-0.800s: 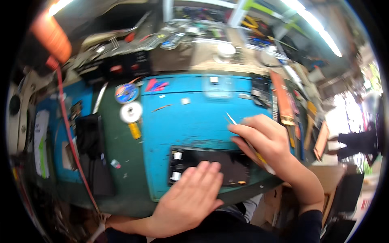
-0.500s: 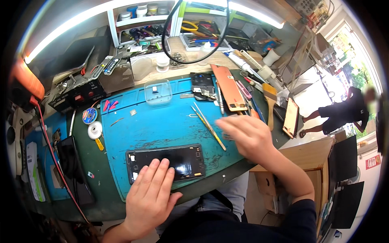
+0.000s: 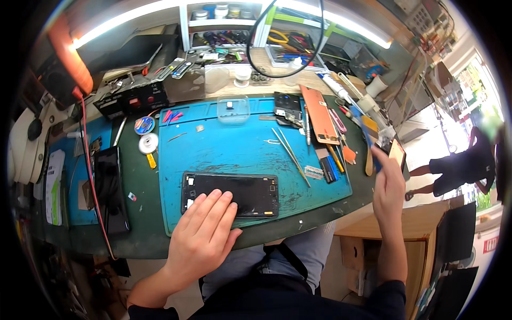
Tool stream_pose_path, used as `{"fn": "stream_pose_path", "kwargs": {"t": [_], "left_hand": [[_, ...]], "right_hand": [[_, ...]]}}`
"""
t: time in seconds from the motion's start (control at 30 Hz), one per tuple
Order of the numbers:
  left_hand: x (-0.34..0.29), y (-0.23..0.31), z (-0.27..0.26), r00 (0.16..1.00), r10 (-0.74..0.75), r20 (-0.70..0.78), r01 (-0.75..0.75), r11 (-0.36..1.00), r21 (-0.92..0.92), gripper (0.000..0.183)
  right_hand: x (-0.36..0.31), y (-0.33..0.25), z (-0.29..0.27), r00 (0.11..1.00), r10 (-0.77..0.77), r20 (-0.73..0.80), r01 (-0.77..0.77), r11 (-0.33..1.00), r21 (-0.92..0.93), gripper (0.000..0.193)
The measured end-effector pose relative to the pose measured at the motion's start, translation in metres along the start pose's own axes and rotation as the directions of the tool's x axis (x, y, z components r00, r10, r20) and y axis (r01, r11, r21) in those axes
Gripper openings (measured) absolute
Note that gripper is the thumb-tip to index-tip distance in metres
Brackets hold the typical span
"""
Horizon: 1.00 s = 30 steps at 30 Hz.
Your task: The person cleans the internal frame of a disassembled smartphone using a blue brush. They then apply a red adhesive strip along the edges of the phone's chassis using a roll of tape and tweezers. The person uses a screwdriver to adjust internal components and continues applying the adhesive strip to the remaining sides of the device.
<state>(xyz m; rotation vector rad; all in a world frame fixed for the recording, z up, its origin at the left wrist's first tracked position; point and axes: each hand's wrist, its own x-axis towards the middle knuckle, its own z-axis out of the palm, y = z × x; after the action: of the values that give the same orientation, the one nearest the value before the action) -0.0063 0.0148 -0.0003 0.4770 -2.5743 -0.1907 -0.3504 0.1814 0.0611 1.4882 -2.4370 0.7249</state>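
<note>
Head view, only one: dark phone body (image 3: 256,192) lies flat, long side roughly left-right, on the blue mat (image 3: 213,149), toward the mat's near edge. Left hand (image 3: 201,232) flat on its left half, fingers stretched and together, thumb off near the lower edge; pressing or resting, not grasping. Right hand (image 3: 389,184) is well apart, at the bench's right side, fingers closed round a long blue tool (image 3: 368,130) pointing up and away; its type is unclear. Tweezers (image 3: 290,157) lie on the mat between the hands, copper-coloured panel (image 3: 320,117) beyond, clear box (image 3: 233,118) near the mat's far edge. Handling, my judgement: phone body looks thin, stiff, fairly light; glossy surface probably slides under dry fingers. Likely fragile: flexing or point pressure could crack it, and the small pale bits at its left end look easy to knock. Best hold: the frame's two long edges, near mid-length, clear of those bits; a flat palm suits steadying, not lifting.
</note>
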Motion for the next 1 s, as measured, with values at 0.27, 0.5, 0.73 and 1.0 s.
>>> {"fn": "stream_pose_path", "kwargs": {"t": [0.27, 0.5, 0.73, 1.0], "left_hand": [[-0.003, -0.002, -0.001, 0.999, -0.005, 0.033, 0.007, 0.999, -0.034, 0.044], [0.001, -0.005, -0.001, 0.997, 0.006, 0.08, 0.001, 0.996, -0.087, 0.046], [-0.002, -0.005, 0.0, 0.997, -0.001, 0.075, 0.005, 0.998, -0.063, 0.046], [-0.001, -0.003, -0.001, 0.997, -0.011, 0.074, 0.017, 0.996, -0.085, 0.044]], "right_hand": [[-0.012, -0.069, -0.001, 0.859, -0.298, 0.416, 0.167, 0.932, 0.322, 0.04], [-0.005, -0.111, 0.047, 0.818, -0.428, 0.384, 0.208, 0.843, 0.496, 0.043], [0.0, -0.084, -0.026, 0.871, -0.27, 0.411, 0.181, 0.953, 0.242, 0.047], [0.0, -0.085, -0.021, 0.893, -0.281, 0.35, 0.217, 0.953, 0.211, 0.047]]}}
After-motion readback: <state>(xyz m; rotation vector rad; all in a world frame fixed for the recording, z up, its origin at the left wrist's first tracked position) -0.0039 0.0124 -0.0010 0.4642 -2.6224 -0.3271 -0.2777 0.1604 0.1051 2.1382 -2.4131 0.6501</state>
